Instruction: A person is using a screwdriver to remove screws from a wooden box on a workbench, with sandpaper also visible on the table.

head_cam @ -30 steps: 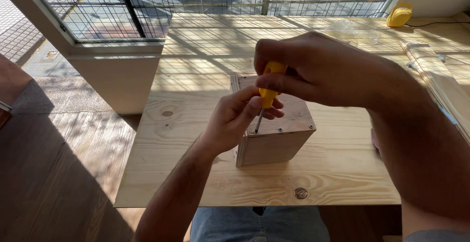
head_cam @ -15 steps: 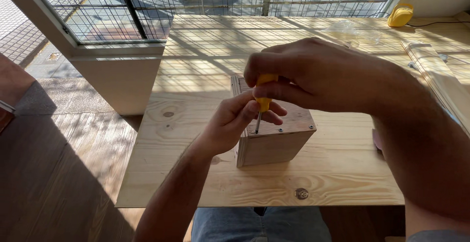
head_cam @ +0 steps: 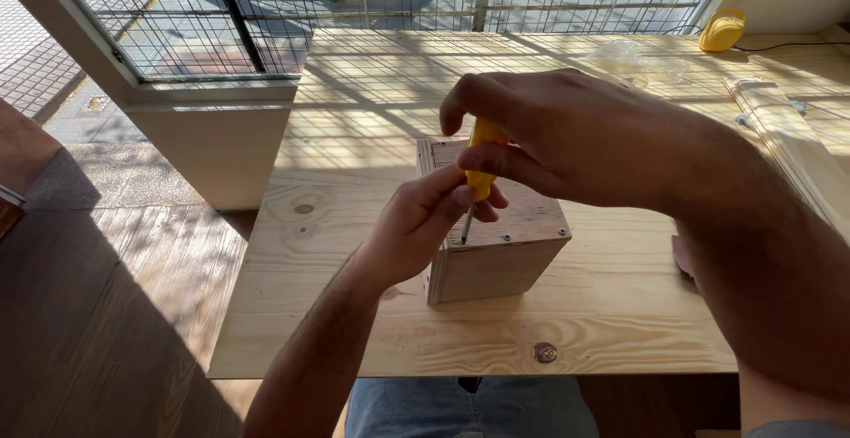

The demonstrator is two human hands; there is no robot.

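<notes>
Hands at work on a wooden box (head_cam: pixel 496 256) that stands on a pale pine table (head_cam: pixel 372 119), near the table's front edge and about midway along it. Right hand (head_cam: pixel 567 141) comes in from the right above the box, its fingers curled closed around the yellow handle of a screwdriver (head_cam: pixel 481 159); the tool stands nearly upright, tilted slightly, with its thin metal shaft running down to the box's top face close to the front left corner. Whether the tip sits in a screw cannot be told, since the spot is small and partly shaded. Left hand (head_cam: pixel 421 225) rises from below left, wrapped against the box's left side and top edge, with thumb and fingertips gathered narrowly round the lower end of the handle where the shaft begins. Small screw heads show at the box's front corners, one at the right corner (head_cam: pixel 561 232) and one on the front face (head_cam: pixel 507 237). A round metal fitting (head_cam: pixel 544 352) lies flat on the table, just in front of the box. Far back on the right rests a yellow device (head_cam: pixel 722 31) with a dark cord, well apart from the box. Clear plastic wrapping (head_cam: pixel 633 57) lies near it. Window with wire grille (head_cam: pixel 266 4) runs behind the table.
</notes>
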